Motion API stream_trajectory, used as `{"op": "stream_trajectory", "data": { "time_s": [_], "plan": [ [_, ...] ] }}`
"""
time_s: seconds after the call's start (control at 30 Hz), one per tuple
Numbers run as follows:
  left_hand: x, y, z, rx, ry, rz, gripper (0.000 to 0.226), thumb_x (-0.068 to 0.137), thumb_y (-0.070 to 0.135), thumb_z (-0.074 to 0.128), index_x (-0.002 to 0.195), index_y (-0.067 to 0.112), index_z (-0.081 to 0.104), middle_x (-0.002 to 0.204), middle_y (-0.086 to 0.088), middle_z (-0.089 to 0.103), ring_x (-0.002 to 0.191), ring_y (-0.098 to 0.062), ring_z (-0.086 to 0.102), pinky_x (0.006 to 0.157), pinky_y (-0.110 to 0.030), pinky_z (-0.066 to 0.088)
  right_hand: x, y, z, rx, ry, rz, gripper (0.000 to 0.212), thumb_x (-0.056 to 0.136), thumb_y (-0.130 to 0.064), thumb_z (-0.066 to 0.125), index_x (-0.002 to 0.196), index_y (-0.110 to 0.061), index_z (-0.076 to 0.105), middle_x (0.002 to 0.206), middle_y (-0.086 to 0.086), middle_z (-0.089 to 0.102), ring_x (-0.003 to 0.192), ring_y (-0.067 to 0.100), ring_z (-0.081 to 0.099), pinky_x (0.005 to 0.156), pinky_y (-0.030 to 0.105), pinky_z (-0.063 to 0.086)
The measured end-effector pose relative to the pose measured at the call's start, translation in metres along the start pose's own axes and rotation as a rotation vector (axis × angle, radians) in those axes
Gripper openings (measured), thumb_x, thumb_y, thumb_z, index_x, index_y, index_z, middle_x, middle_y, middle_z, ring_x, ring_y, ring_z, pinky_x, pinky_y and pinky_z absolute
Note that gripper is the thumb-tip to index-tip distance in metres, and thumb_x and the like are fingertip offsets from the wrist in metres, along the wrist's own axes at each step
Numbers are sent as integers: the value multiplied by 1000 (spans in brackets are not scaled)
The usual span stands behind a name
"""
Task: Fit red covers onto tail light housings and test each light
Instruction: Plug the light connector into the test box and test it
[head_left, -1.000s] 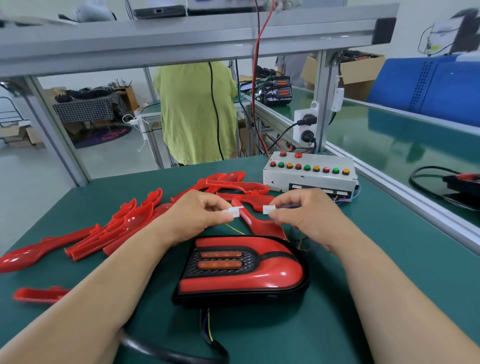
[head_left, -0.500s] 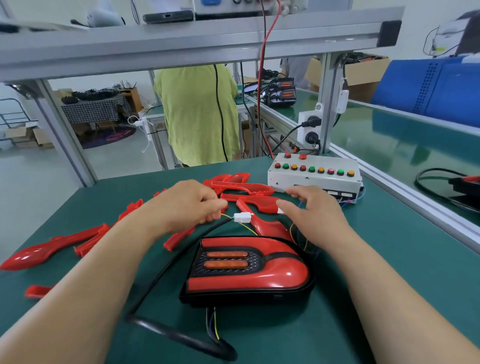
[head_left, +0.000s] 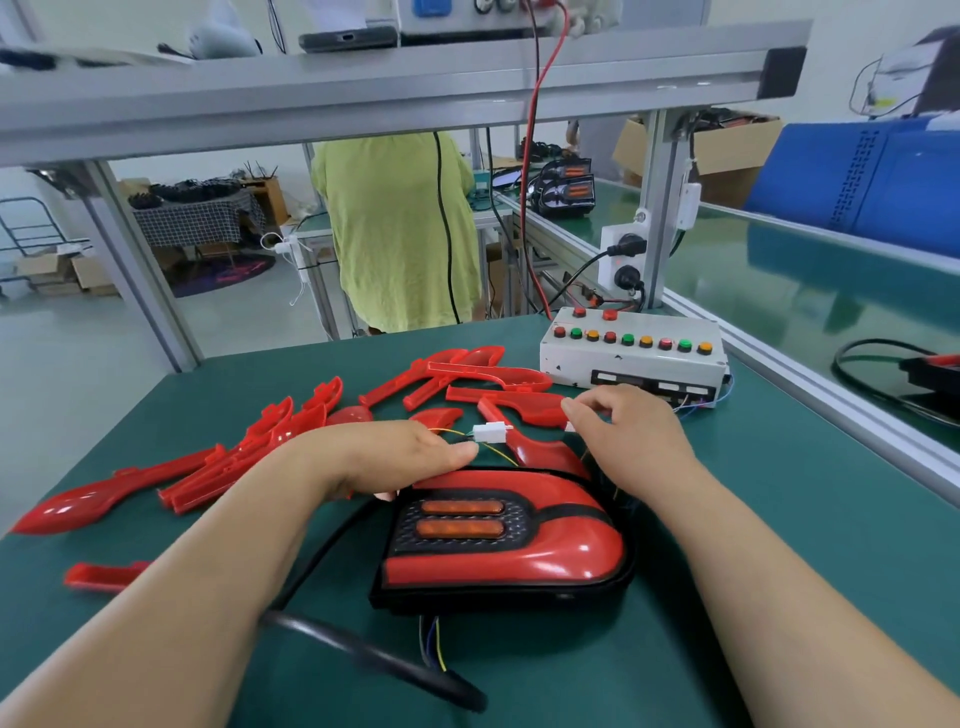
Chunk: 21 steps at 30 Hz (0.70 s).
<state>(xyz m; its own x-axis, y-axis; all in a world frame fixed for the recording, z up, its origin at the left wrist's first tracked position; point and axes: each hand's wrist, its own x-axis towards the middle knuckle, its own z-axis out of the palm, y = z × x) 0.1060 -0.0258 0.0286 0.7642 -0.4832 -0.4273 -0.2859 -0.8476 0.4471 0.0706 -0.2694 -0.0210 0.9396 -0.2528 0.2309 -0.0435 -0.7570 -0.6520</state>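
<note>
Tail light, capped in red with 2 amber strips showing, lies on the green surface in front of the button box. Left hand rests on its far-left edge, fingers tucked under; whether it grips cannot be told. Right hand hovers just before the box, fingers loosely bent, holding nothing. Joined white connector sits left of the box, near loose red covers.

Bright, even indoor light; soft shadows under the arms on the worktop; glare on the red cover; wide-angle bending at the edges.
</note>
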Motion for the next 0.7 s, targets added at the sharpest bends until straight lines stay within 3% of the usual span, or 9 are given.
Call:
{"op": "stream_trajectory", "data": {
  "time_s": [0.07, 0.17, 0.23, 0.3, 0.4, 0.53, 0.63, 0.7],
  "plan": [
    [-1, 1, -2, -65, 12, -41, 70, 76, 90, 32, 91, 36, 75, 99, 12, 73, 101, -18, 66, 90, -32, 50, -1, -1, -1, 3, 4, -2, 30, 97, -46, 51, 99, -25, 73, 109, -5, 67, 103, 16, 58, 88, 35, 46],
    [-2, 1, -3, -214, -17, -19, 70, 69, 86, 36, 84, 32, 78, 89, 9, 76, 86, -8, 70, 71, -20, 54, -2, -3, -2, 44, 16, -2, 29, 97, -44, 52, 96, -24, 74, 100, -6, 68, 96, 15, 59, 79, 31, 42],
    [-2, 0, -3, -355, -61, 23, 71, 73, 78, 44, 94, 20, 78, 99, -2, 77, 98, -20, 72, 88, -32, 57, -3, -3, -3, 68, 14, 0, 28, 97, -44, 52, 93, -25, 73, 96, -8, 68, 94, 14, 59, 77, 31, 41],
    [-1, -2, 0, -477, -86, 50, 72, 75, 71, 51, 103, 10, 75, 110, -15, 73, 108, -33, 68, 103, -50, 48, -4, -4, -4, 74, 3, 1, 28, 97, -43, 53, 94, -24, 73, 95, -9, 67, 94, 13, 59, 79, 31, 42],
    [1, -6, 0, -669, -28, 53, 73, 72, 64, 61, 104, 0, 72, 113, -26, 69, 102, -38, 66, 97, -58, 49, -2, -3, -6, 125, 34, 0, 29, 97, -38, 53, 90, -18, 72, 89, -5, 70, 91, 18, 61, 82, 34, 47],
    [4, -4, -7, -1213, 70, 86, 47, 80, 47, 61, 93, 6, 80, 101, -16, 75, 87, -24, 75, 66, -34, 61, -1, -5, -8, 433, 287, 26, 34, 98, -34, 49, 88, -6, 65, 85, 15, 65, 80, 22, 59, 78, 33, 46],
    [10, 4, -13, -1467, 244, 146, 54, 92, 52, 46, 102, 10, 79, 110, -10, 74, 99, -21, 72, 76, -37, 62, -2, -15, -7, 728, 341, 69, 42, 100, -42, 42, 92, -10, 68, 86, 10, 69, 77, 16, 63, 80, 30, 50],
    [16, 15, -11, -1527, 408, 116, 57, 98, 56, 37, 111, 12, 72, 109, -6, 74, 98, -20, 72, 82, -36, 60, -3, -26, -5, 1064, 140, 119, 40, 103, -44, 40, 99, -14, 66, 82, 1, 73, 76, 14, 70, 73, 32, 55]
  ]
}}
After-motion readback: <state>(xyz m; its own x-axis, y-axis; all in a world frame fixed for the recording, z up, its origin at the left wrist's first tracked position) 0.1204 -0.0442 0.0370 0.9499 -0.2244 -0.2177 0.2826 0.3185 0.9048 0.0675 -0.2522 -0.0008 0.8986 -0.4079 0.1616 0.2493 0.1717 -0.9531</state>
